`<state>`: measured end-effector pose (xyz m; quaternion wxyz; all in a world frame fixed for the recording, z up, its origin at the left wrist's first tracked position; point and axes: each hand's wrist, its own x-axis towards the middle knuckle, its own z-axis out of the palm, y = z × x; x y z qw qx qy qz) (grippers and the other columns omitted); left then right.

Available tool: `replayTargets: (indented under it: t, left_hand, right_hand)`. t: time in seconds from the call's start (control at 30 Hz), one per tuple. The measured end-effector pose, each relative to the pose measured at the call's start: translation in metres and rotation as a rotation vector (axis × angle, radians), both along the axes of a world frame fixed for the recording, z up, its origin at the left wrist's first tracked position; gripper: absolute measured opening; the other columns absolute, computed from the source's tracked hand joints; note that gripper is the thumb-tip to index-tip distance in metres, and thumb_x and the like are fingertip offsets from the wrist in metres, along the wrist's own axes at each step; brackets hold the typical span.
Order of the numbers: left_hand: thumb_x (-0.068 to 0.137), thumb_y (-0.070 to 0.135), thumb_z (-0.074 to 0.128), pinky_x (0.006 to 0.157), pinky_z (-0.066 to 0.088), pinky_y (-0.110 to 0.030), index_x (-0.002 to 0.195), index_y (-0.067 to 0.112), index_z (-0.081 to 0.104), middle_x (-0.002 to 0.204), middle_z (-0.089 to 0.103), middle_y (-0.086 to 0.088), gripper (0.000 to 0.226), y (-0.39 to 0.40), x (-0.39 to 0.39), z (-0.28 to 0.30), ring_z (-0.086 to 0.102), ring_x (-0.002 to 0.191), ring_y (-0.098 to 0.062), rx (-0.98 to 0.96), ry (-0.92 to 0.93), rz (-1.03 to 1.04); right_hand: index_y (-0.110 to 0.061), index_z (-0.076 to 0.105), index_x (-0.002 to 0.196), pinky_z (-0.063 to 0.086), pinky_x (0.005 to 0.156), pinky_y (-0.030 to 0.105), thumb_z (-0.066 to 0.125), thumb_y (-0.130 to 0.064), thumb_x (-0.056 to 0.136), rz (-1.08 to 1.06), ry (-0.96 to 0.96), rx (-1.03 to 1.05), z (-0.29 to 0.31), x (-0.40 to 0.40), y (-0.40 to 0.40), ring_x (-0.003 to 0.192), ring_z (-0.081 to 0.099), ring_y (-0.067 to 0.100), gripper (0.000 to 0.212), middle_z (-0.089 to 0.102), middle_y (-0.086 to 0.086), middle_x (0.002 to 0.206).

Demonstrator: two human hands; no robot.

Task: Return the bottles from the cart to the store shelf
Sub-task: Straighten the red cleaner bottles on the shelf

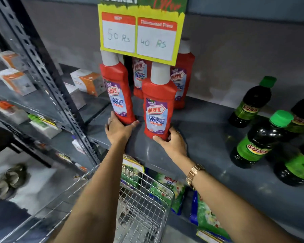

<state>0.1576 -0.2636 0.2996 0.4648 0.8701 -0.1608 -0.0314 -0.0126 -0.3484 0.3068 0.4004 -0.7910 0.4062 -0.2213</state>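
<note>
two red bottles at the shelf, cart nearly cleared

head view: the left hand [118, 129] was wrapped around the base of a red bathroom cleaner bottle [118, 95], thumb on one side and fingers on the other, with the bottle leaning toward 11 o'clock and its foot at or just above the grey shelf [209, 130]. the right hand [172, 142] cupped the bottom of a second red bottle [157, 109], which stood close to upright with its base near the front part of the shelf. whether either base had fully touched down could not be told from this angle, since the fingers covered the contact line.

at 12 o'clock from the hands, two more red bottles [182, 81] stood at the back under a yellow price card [140, 34], so the row looked to be filling from the rear forward. at 3 o'clock, well apart from the red ones, dark bottles with green caps [260, 142] sat on the same shelf.

at 6 o'clock, between the forearms, the wire cart [144, 207] showed bare mesh where it could be seen; no bottle appeared in it, though much of it was hidden by the arms. judged from this, the task seemed close to finished: these two needed setting straight beside the back pair and letting go, then a check of the cart for any left.
</note>
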Motion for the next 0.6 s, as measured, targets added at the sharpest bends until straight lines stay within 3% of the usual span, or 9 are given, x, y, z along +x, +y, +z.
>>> replayTargets:
  t: [0.2, 0.37, 0.47, 0.6]
  left_hand:
    - [0.062, 0.05, 0.074, 0.115, 0.022, -0.047, 0.128, 0.016, 0.043, 0.132, 0.056, -0.008, 0.08, -0.006, 0.005, -0.005, 0.047, 0.127, -0.025, 0.056, -0.081, 0.052]
    - [0.062, 0.05, 0.072, 0.116, 0.021, -0.046, 0.123, 0.016, 0.044, 0.128, 0.058, -0.007, 0.075, -0.004, 0.005, -0.007, 0.05, 0.122, -0.026, 0.015, -0.099, 0.035]
    - [0.065, 0.05, 0.071, 0.118, 0.016, -0.043, 0.126, 0.017, 0.041, 0.131, 0.056, -0.006, 0.076, -0.003, 0.005, -0.008, 0.048, 0.125, -0.024, 0.022, -0.074, 0.017]
    - [0.066, 0.057, 0.069, 0.12, 0.011, -0.04, 0.134, 0.019, 0.034, 0.138, 0.05, -0.005, 0.085, -0.004, 0.006, -0.007, 0.043, 0.13, -0.023, 0.068, -0.041, 0.0]
  right_hand:
    - [-0.022, 0.059, 0.108, 0.051, 0.087, 0.038, 0.069, -0.044, 0.072, -0.017, -0.021, 0.028, 0.0, 0.0, 0.001, 0.104, 0.061, 0.026, 0.043, 0.068, 0.004, 0.113]
    - [-0.016, 0.058, 0.106, 0.048, 0.077, 0.032, 0.069, -0.038, 0.075, -0.028, -0.023, 0.053, 0.002, -0.001, -0.001, 0.093, 0.063, 0.028, 0.04, 0.07, 0.008, 0.107]
    - [-0.013, 0.058, 0.108, 0.041, 0.07, 0.027, 0.069, -0.03, 0.077, 0.001, -0.063, 0.102, 0.006, -0.002, -0.002, 0.075, 0.054, 0.015, 0.037, 0.068, 0.008, 0.101]
    - [-0.008, 0.056, 0.113, 0.041, 0.061, 0.016, 0.068, -0.018, 0.079, 0.059, -0.127, 0.16, 0.012, -0.008, -0.003, 0.064, 0.045, -0.005, 0.038, 0.067, 0.012, 0.115]
